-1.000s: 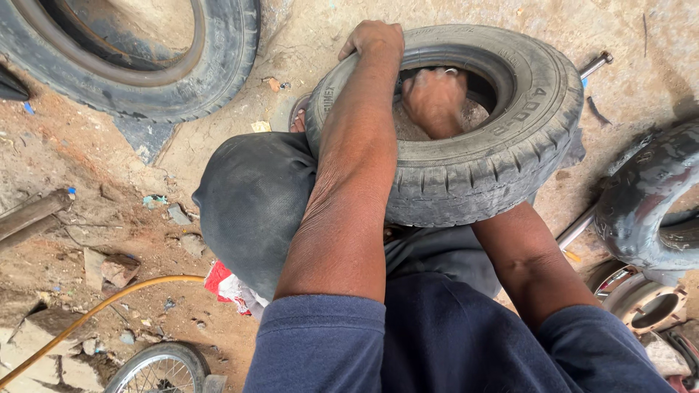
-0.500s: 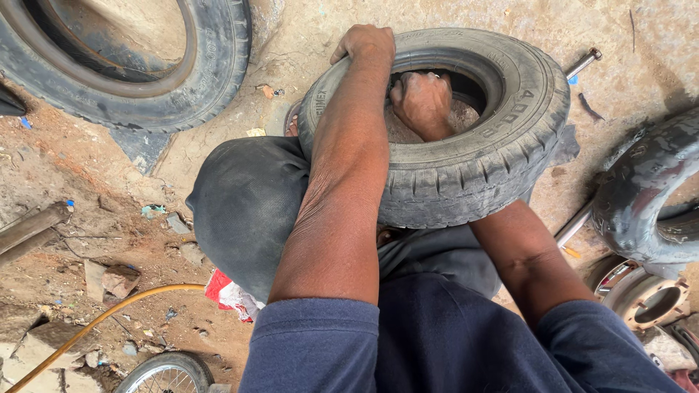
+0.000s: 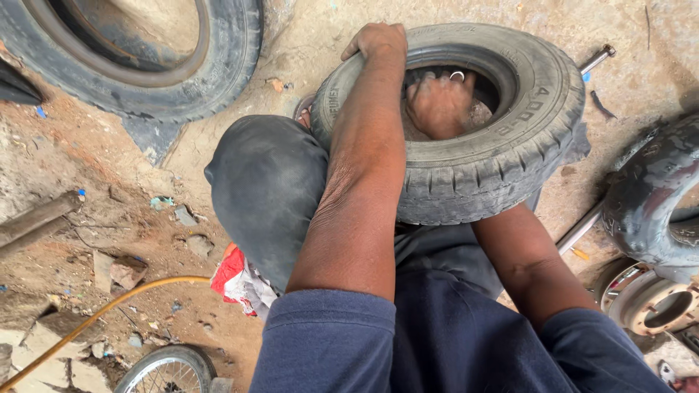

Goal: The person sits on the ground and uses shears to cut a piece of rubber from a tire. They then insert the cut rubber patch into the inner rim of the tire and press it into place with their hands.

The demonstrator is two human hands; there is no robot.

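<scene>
Head view, looking straight down at a seated person working on dirt ground. A small treaded tyre [image 3: 466,138] stands on edge, leaning against the person's dark-trousered knee [image 3: 266,189], its open centre turned up toward the camera. Its axle line runs roughly along the person's line of sight, so the bore is reached from above.

Left hand [image 3: 378,42]: draped over the top left of the tyre's tread and sidewall, fingers curled over the far edge. The grip is closed on the tyre rim, holding it steady. The left forearm lies across the tyre's near side.

Right hand [image 3: 439,102]: inside the bore, fingers bunched and pressed down against the inner wall. A ring shows on one finger. Whether this grip holds anything inside cannot be told; the fingertips are hidden by the tyre's bead. The right arm passes beneath the tyre's lower edge to get there.

Key relation: the tyre lies directly ahead of both hands, touching both; the right hand is the one in the cavity, the left only braces the outside.

Surroundings: a larger tyre [image 3: 138,58] lies flat at upper left, well apart. Another tyre [image 3: 652,204] and a bare metal wheel rim [image 3: 655,306] sit at right. A metal rod [image 3: 597,57] protrudes behind the small tyre. A yellow hose [image 3: 95,316] crosses the lower left, near a spoked wheel [image 3: 167,367] and a red and white wrapper [image 3: 240,280].
</scene>
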